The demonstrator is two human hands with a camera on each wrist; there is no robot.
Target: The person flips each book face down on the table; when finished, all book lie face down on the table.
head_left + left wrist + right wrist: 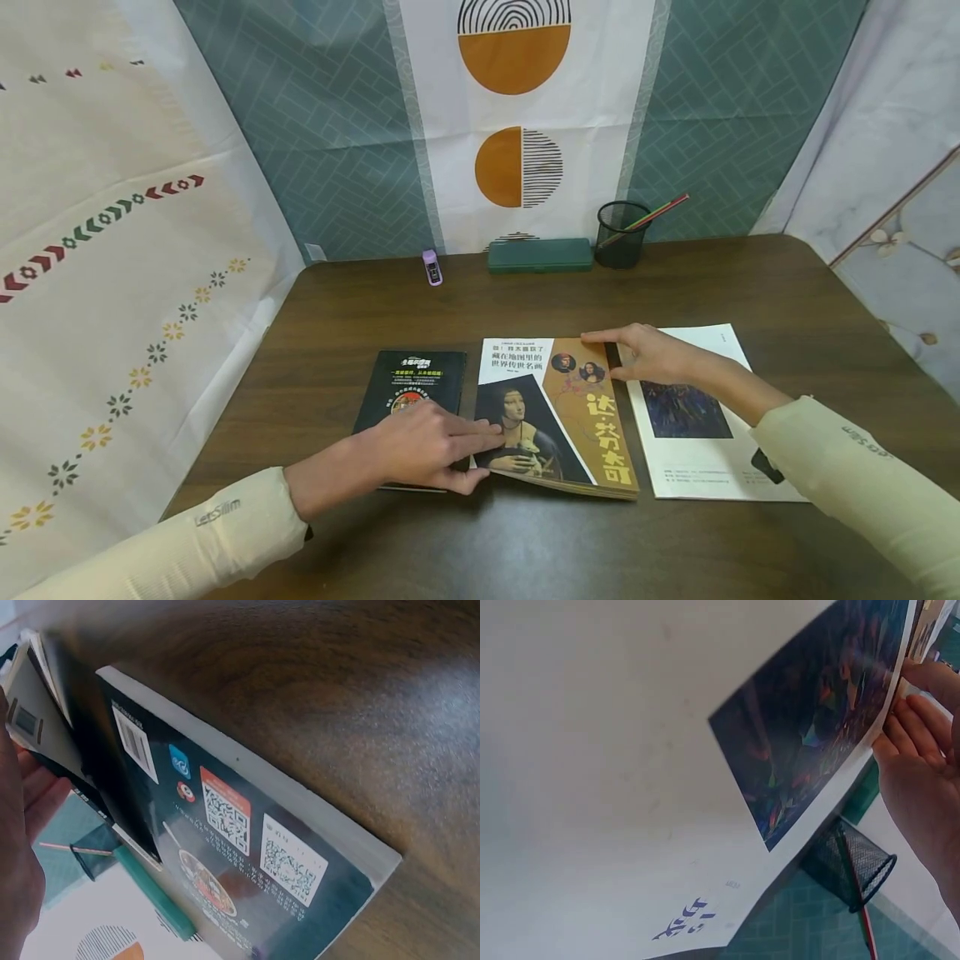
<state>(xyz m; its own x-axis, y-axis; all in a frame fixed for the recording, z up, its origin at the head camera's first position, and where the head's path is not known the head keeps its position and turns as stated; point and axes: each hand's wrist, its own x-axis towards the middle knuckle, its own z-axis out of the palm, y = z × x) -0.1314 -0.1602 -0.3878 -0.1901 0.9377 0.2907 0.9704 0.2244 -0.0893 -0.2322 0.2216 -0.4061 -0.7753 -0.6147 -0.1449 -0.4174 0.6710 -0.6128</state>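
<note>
A paperback art book [555,408], with a portrait and yellow lettering on its cover, lies between my hands. At its lower left corner, my left hand [427,442] holds it, with fingers on the cover and thumb at the edge. The left wrist view shows part of its pale underside [45,724]. My right hand [660,354] grips its upper right corner, index finger along the top edge and thumb at the side. Left of it, partly under my left forearm, lies a black book [420,371]. A white book [697,467] with a dark picture lies to the right, partly covered by my right arm.
Along the back of the wooden table [337,308] stand a small purple item [432,267], a green case [540,256] and a black mesh pen holder [621,237] with pencils. Patterned cloth hangs behind and at the left.
</note>
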